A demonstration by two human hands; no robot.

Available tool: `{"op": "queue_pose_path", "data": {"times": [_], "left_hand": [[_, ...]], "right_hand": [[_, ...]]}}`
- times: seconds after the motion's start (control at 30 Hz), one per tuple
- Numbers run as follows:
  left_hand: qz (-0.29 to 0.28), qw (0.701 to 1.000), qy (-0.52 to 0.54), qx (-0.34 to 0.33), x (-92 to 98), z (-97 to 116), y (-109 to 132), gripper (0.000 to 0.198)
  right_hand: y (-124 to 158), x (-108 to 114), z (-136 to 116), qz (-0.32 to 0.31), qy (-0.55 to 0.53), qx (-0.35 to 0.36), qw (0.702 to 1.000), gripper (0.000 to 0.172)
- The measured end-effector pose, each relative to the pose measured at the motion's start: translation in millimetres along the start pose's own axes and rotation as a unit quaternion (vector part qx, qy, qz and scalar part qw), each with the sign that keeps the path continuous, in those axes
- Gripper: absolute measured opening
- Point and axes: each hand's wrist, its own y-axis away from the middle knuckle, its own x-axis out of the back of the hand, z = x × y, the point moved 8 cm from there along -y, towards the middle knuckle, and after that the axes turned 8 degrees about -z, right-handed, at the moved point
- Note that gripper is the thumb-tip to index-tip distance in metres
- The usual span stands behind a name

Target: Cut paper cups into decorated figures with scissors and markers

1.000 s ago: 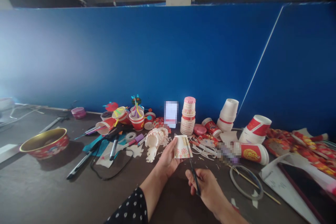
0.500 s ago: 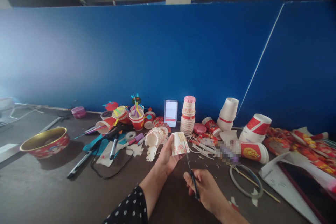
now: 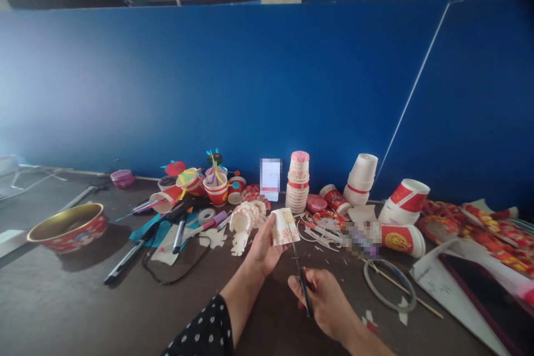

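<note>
My left hand [image 3: 267, 247] is closed round a white paper cup [image 3: 285, 228] printed with red flowers and a gold patch, held above the table. In my right hand [image 3: 323, 295] is a pair of scissors [image 3: 303, 286] with dark handles, its blades pointing up to the cup's right lower edge. Whether the blades lie inside or against the cup I cannot tell. Just left of the cup lie cut white paper cups [image 3: 246, 219] with fringed edges. Behind it stands a tall stack of paper cups [image 3: 297, 194] topped with pink.
A red bowl with a gold rim [image 3: 69, 228] sits at the left. Markers [image 3: 179, 235], a tape roll [image 3: 206, 215] and decorated cups [image 3: 217, 192] crowd the left middle. At right are a grey ring [image 3: 367, 283], a wooden stick [image 3: 429, 307] and a dark tablet [image 3: 484, 295]. A blue partition [image 3: 267, 78] rises behind.
The scissors' handles have swung slightly left and their blades look closer together. The cup stays in my left hand; the whole view has shifted a little.
</note>
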Motion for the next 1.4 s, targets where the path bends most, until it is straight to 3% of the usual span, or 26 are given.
{"op": "queue_pose_path", "data": {"times": [1.4], "left_hand": [[0.007, 1.0, -0.01, 0.011, -0.6, -3.7, 0.2, 0.034]], "right_hand": [[-2.4, -2.7, 8.9, 0.002, -0.032, -0.003, 0.999, 0.044]]}}
